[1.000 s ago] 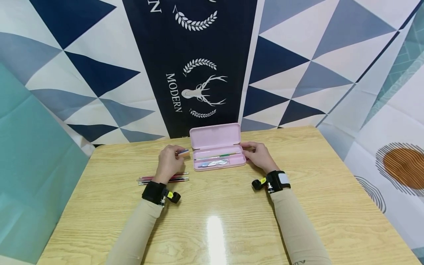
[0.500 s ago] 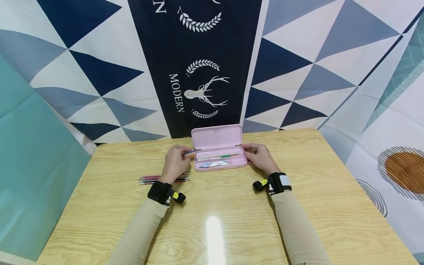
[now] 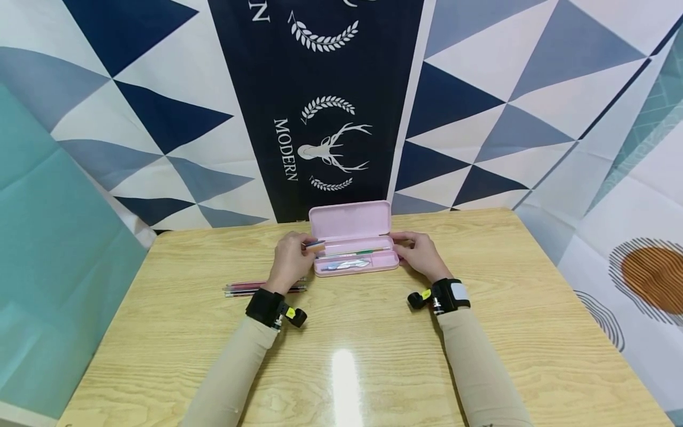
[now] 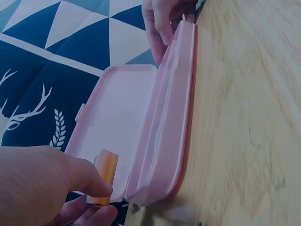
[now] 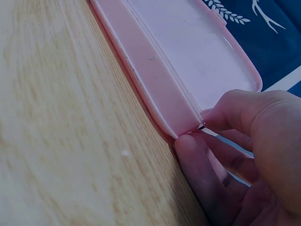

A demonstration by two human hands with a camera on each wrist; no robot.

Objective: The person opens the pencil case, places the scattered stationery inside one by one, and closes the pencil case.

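We see a pencil case (image 3: 350, 220) that looks made of smooth plastic with a soft gloss, and a small block (image 4: 108, 170), also smooth, whose material we cannot tell. The table (image 3: 395, 362) shows wood grain under a glossy finish, which reflects light strongly. The wall covering (image 3: 320, 77) and the sleeves (image 3: 475, 356) look to us like matt cloth, the first lightly creased.

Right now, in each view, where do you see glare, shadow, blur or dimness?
Head: white glare on the table, thin shadow along the right sleeve; left wrist: dim and bluish, smeary below the near end of the pink case; right wrist: also dim, soft shadow on the table by the right hand.
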